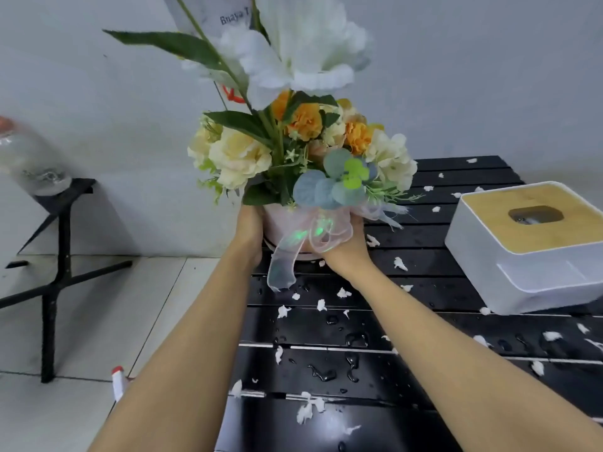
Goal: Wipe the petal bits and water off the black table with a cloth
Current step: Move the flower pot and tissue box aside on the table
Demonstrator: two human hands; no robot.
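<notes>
A black slatted table (456, 288) is strewn with white petal bits (321, 305) and water drops (323, 375). A flower arrangement (293, 148) of cream, orange and white blooms stands in a round pale pink pot (287, 230) tied with a sheer ribbon. My left hand (249, 233) grips the pot's left side and my right hand (346, 252) grips its right side, at the table's far left corner. I cannot tell whether the pot touches the table. No cloth is in view.
A white box with a wooden lid (528, 246) sits on the table's right side. A black stand (55, 272) with a clear bottle (31, 158) on it is on the tiled floor to the left. A white wall is behind.
</notes>
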